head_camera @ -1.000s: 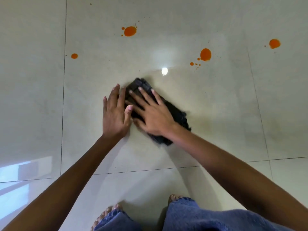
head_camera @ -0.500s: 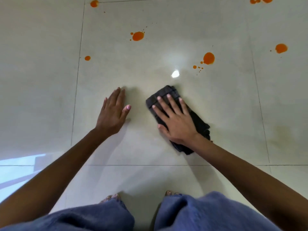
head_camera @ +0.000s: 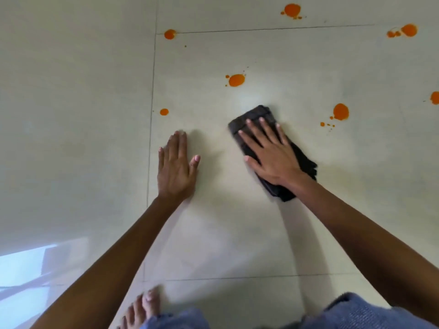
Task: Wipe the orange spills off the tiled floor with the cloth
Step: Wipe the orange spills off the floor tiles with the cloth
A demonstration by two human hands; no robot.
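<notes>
Under the right hand (head_camera: 273,157), the dark folded cloth (head_camera: 301,162) lies flat on the tiled floor (head_camera: 213,233), pinned by a spread palm with all fingers extended rather than curled around it; its long axis runs diagonally, from the far-left corner ahead of the fingertips back toward the wrist on the right. The left hand (head_camera: 177,169) rests flat and open on bare tile well to the left of the cloth, holding nothing, apparently as a prop. Just ahead of the cloth's leading edge and slightly left sits the nearest orange spill (head_camera: 236,80), a blob with small satellite drops; a second spill (head_camera: 341,112) lies to the right of the right hand's fingertips, trailing droplets beneath it. A small orange dot (head_camera: 164,112) sits ahead of the left hand, near the grout line. 4 more spots lie farther out: 1 on the grout joint (head_camera: 170,34), 1 far ahead (head_camera: 292,10), 1 at far right (head_camera: 408,30), and 1 cut by the right edge (head_camera: 435,98). The right hand is plainly nearer both close spills, so a forward push along the cloth's axis would likely meet the blob ahead first. No brand, label or writing is legible anywhere.
</notes>
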